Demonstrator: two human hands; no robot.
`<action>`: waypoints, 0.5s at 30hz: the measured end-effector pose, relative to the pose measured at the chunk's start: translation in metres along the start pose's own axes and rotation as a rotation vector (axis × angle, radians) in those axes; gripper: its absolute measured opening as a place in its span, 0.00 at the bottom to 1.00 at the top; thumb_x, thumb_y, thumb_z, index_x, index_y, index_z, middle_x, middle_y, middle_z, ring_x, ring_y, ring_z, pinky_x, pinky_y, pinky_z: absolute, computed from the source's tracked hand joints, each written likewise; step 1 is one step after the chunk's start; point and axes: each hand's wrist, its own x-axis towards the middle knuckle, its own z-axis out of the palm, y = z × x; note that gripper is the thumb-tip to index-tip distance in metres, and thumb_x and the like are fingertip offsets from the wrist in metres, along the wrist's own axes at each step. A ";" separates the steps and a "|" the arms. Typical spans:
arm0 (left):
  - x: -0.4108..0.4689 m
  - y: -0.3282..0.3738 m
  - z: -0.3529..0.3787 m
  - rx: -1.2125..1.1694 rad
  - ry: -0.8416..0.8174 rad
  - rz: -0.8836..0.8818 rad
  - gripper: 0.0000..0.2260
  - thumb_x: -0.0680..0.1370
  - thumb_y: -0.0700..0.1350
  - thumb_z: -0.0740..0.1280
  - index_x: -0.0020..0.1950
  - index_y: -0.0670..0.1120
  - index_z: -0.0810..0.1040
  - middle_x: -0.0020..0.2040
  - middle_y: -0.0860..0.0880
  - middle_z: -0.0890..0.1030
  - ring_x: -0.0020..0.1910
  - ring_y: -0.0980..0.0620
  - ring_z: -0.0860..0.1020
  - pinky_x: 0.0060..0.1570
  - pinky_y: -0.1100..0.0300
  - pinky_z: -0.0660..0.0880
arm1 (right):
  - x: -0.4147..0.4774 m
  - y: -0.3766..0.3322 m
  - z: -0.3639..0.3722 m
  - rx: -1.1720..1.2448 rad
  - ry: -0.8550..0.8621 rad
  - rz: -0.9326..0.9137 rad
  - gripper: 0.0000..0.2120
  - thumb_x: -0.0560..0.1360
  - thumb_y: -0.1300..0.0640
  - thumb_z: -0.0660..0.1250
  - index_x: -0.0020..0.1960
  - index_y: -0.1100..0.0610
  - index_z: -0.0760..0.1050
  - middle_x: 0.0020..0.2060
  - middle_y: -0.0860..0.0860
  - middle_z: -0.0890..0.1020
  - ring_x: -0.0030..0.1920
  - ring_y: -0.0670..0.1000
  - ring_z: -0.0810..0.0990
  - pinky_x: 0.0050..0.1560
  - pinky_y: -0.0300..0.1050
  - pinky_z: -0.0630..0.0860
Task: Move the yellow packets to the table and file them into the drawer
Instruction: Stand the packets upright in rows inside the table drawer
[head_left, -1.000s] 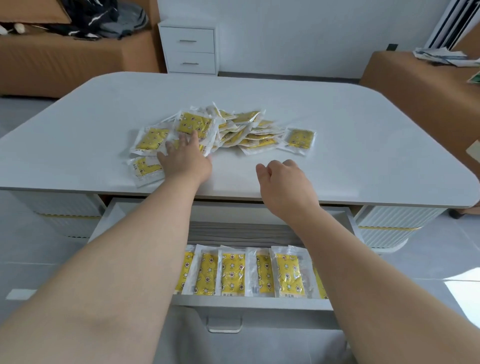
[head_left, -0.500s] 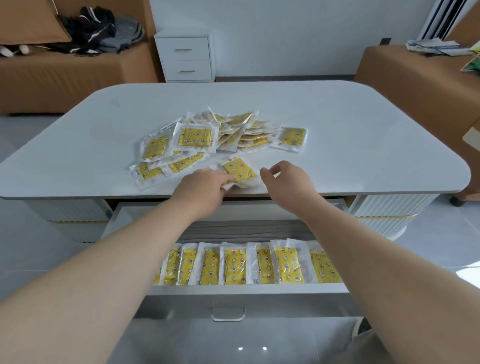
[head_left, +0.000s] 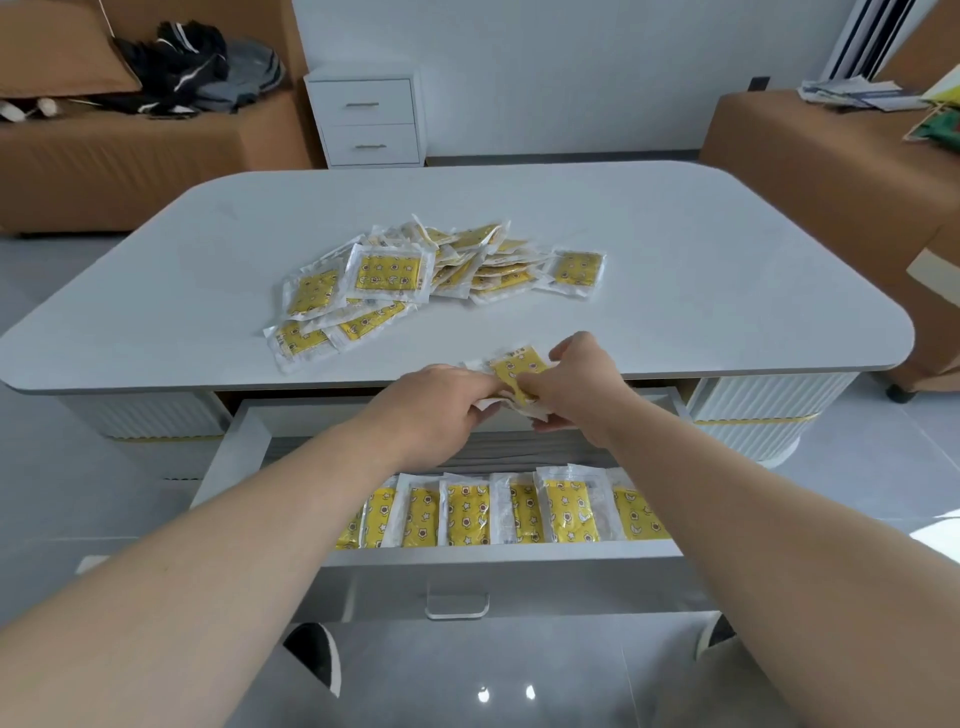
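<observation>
A heap of yellow packets in clear wrappers lies on the white table. One yellow packet is held over the table's front edge, above the open drawer. My left hand grips its left side and my right hand pinches its right side. A row of several yellow packets stands on edge along the drawer's front.
A white two-drawer cabinet stands against the far wall. Brown sofas sit at left and right, the left one with dark clothes, the right one with papers. The drawer handle juts toward me.
My left hand pulled one packet out of the heap and drew it to the table's front edge. My right hand came in and took hold of its other side.
</observation>
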 end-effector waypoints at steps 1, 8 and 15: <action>-0.002 0.003 0.000 -0.009 0.010 -0.011 0.14 0.84 0.52 0.59 0.70 0.59 0.72 0.64 0.53 0.80 0.61 0.50 0.76 0.57 0.50 0.75 | -0.001 -0.001 -0.003 0.075 0.003 0.024 0.23 0.76 0.60 0.75 0.65 0.58 0.67 0.55 0.57 0.77 0.44 0.58 0.85 0.35 0.50 0.85; -0.012 0.002 0.001 -0.190 0.240 -0.025 0.11 0.81 0.50 0.67 0.60 0.46 0.82 0.50 0.53 0.80 0.49 0.53 0.78 0.47 0.66 0.71 | -0.011 -0.002 -0.017 0.349 -0.202 0.125 0.06 0.77 0.68 0.72 0.49 0.64 0.74 0.46 0.63 0.83 0.35 0.56 0.83 0.42 0.50 0.84; -0.011 0.009 0.002 -0.119 0.339 -0.040 0.08 0.80 0.53 0.69 0.51 0.51 0.85 0.46 0.55 0.78 0.38 0.57 0.75 0.37 0.66 0.68 | -0.014 0.004 -0.027 0.408 -0.180 0.140 0.08 0.77 0.68 0.71 0.56 0.67 0.76 0.48 0.63 0.84 0.36 0.56 0.83 0.42 0.48 0.84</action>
